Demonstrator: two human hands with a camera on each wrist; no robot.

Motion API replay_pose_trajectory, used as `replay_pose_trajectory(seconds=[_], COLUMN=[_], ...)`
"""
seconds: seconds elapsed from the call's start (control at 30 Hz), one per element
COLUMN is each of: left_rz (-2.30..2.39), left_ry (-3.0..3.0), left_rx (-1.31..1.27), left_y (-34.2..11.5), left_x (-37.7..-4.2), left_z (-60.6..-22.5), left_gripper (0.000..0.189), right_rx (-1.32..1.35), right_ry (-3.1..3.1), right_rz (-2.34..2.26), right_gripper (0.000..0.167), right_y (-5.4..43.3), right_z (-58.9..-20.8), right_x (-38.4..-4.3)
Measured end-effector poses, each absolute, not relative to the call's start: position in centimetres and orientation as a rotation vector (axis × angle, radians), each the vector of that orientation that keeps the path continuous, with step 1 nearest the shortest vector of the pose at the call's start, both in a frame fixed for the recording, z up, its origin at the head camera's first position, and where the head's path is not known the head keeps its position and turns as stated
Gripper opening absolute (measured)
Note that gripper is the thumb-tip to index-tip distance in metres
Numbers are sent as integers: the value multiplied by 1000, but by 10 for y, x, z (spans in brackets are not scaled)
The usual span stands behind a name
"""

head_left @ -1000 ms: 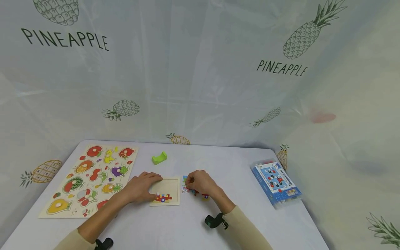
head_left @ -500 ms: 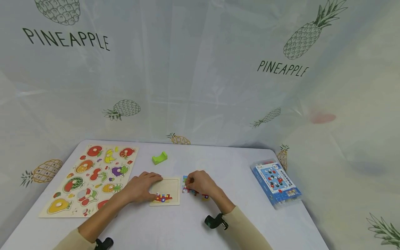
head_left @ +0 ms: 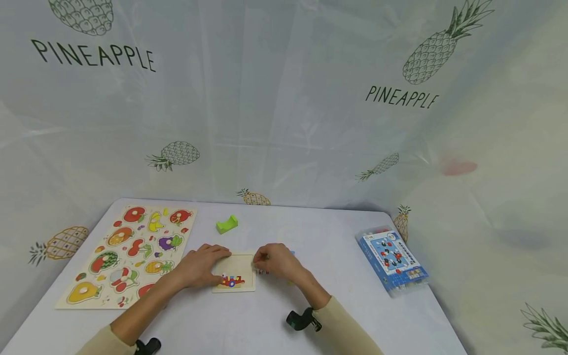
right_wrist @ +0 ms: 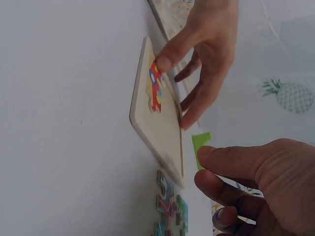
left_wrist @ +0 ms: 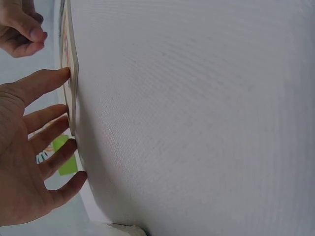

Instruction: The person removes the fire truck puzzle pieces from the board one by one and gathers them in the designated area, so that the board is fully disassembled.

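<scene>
A shallow wooden puzzle tray (head_left: 237,264) lies flat on the table. Inside it, at the near left, sits a red, yellow and blue puzzle piece (right_wrist: 155,88). My left hand (head_left: 200,266) rests at the tray's left side, its thumb on that piece and its other fingers spread along the border. My right hand (head_left: 279,261) hovers just right of the tray, fingers curled and the tips of thumb and forefinger close together; nothing shows between them in the right wrist view. Below it lie colourful loose puzzle pieces (right_wrist: 170,199), mostly covered by the hand in the head view.
To the left is a large fruit picture board (head_left: 104,291). A green curved block (head_left: 227,225) stands behind the tray. At the right edge of the table (head_left: 328,236) lies a blue boxed set (head_left: 392,259). A pineapple-print curtain (head_left: 284,123) hangs behind.
My right hand has shifted a little left, from over the loose puzzle pieces toward the tray's right border. A bit of blue piece now shows behind its wrist. My left hand has stayed put.
</scene>
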State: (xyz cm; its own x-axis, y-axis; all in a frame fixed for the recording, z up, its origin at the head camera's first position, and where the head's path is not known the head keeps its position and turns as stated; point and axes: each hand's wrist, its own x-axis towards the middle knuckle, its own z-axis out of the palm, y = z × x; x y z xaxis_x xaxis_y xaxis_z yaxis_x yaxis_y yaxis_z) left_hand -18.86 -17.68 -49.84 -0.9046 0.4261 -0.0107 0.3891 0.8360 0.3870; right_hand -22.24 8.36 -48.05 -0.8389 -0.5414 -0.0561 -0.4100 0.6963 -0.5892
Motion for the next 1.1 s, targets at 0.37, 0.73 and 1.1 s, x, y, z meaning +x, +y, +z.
replay_pose_trajectory(seconds=[0.37,0.73,1.1], left_rz=[586,576,574], left_ry=[2918,2927,2925], left_rx=[637,655,650], left_y=[-176,-176,-177], left_x=[-189,-191,-190], left_z=[-499,-498,-500], left_gripper=[65,64,64], right_rx=[-843,-973,-993], right_ry=[2619,2624,2683], right_rz=[-771,-636,-563], right_gripper=[12,22,17], right_y=[65,50,43], right_z=[-481,-489,-494], right_x=[-216,-204,-199])
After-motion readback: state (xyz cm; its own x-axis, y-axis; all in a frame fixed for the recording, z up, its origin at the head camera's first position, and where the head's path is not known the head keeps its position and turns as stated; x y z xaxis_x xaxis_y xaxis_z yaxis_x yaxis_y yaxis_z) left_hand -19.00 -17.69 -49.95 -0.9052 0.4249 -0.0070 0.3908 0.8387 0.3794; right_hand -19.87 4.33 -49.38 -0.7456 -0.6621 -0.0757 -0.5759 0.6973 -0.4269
